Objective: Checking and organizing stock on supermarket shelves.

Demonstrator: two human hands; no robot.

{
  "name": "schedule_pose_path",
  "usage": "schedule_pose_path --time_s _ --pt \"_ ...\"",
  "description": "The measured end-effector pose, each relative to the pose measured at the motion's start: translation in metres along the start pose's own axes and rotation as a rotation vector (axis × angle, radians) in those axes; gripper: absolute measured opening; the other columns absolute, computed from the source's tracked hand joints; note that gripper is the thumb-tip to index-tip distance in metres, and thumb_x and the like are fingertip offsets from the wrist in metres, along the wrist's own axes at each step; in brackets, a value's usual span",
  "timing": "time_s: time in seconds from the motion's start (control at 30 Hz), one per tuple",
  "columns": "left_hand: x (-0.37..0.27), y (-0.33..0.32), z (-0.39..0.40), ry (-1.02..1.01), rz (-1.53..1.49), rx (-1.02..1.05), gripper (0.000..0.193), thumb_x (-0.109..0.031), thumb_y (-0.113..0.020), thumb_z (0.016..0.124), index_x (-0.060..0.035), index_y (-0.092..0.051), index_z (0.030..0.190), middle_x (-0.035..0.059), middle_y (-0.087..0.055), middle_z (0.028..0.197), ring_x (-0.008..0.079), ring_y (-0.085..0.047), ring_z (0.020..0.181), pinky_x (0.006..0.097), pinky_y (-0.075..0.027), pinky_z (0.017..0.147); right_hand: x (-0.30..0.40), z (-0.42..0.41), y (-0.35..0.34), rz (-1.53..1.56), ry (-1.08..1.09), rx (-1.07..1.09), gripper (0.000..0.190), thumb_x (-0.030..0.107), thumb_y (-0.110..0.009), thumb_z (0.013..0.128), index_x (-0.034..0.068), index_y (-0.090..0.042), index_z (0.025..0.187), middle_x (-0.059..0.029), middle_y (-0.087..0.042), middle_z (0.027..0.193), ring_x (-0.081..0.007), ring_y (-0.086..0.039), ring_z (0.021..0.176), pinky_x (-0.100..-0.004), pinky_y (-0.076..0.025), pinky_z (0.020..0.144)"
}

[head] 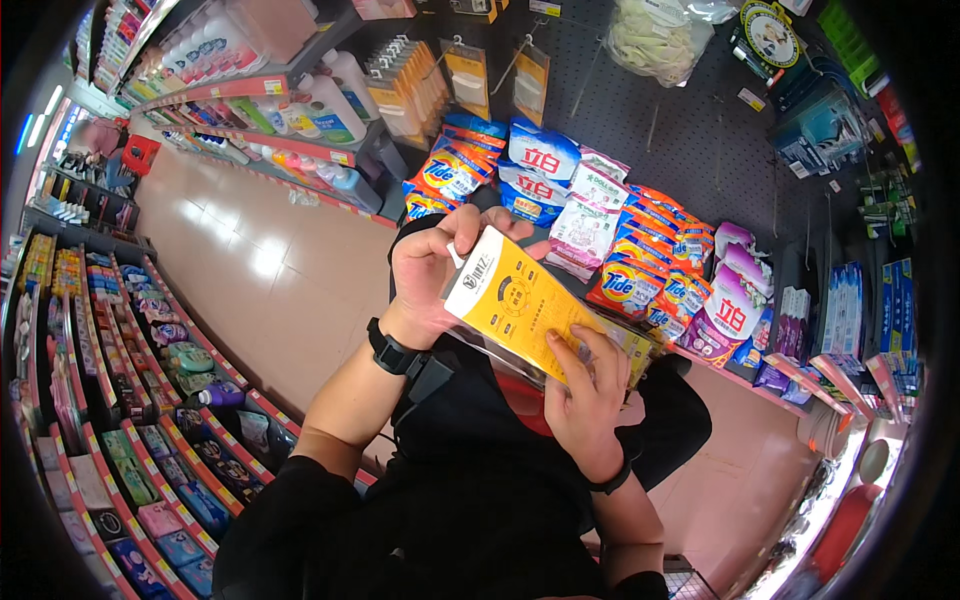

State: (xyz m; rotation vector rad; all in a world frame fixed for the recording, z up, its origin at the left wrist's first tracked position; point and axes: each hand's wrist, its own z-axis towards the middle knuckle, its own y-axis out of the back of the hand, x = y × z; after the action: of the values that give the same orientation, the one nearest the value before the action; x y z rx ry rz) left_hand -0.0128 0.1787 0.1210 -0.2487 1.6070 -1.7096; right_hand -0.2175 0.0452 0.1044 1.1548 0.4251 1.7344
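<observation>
A flat yellow-and-white hang-tab package (517,304) with printing on its face is tilted in front of my body. My left hand (427,277) grips its white top end, with the thumb and fingers near the hanging tab. Across the lower part of the package lies my right hand (589,390), its fingertips on the yellow face and its thumb at the near edge. Clear plastic edges and another printed layer (637,349) show beneath the package; how many packs there are, I cannot tell. Something red below it is mostly hidden.
Bagged Tide laundry powder (630,285) and other detergent bags (540,165) fill the shelf ahead. Similar yellow packages (469,79) hang from hooks on the dark pegboard (675,142). Stocked shelves (150,390) line the left. Down the tiled aisle (247,247) is a person (101,142) near a red basket (140,154).
</observation>
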Motion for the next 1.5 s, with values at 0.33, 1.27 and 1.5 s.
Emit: schedule_pose_path --time_s 0.33,1.27,1.5 --pt "-0.002 0.009 -0.002 0.019 0.087 0.025 0.007 -0.012 -0.054 0.083 -0.0067 -0.058 0.083 0.0124 -0.059 0.110 0.0315 -0.057 0.116 0.0580 -0.035 0.115 -0.005 -0.004 -0.003 0.082 -0.068 0.028 0.047 0.000 -0.066 0.076 0.010 -0.070 0.122 -0.0108 -0.060 0.125 -0.0315 -0.057 0.112 -0.0455 -0.041 0.102" --pt "-0.015 0.012 0.041 -0.040 0.911 -0.303 0.016 -0.014 -0.067 0.098 -0.0024 -0.072 0.107 -0.0057 -0.062 0.079 -0.0004 -0.053 0.068 0.0178 -0.041 0.056 -0.049 0.058 -0.023 0.844 -0.713 0.411 0.045 0.003 -0.062 0.096 0.002 -0.048 0.138 -0.0068 -0.064 0.110 -0.0114 -0.062 0.097 -0.0245 -0.055 0.076" --pt "-0.018 0.042 0.074 -0.315 1.196 -0.102 0.016 -0.013 -0.068 0.095 0.0006 -0.069 0.103 0.0060 -0.066 0.092 0.0114 -0.060 0.085 0.0281 -0.050 0.078 -0.047 0.164 -0.033 0.738 -0.505 0.089 0.053 0.007 -0.065 0.096 0.001 -0.043 0.143 -0.0127 -0.061 0.124 -0.0139 -0.060 0.107 -0.0287 -0.051 0.092"
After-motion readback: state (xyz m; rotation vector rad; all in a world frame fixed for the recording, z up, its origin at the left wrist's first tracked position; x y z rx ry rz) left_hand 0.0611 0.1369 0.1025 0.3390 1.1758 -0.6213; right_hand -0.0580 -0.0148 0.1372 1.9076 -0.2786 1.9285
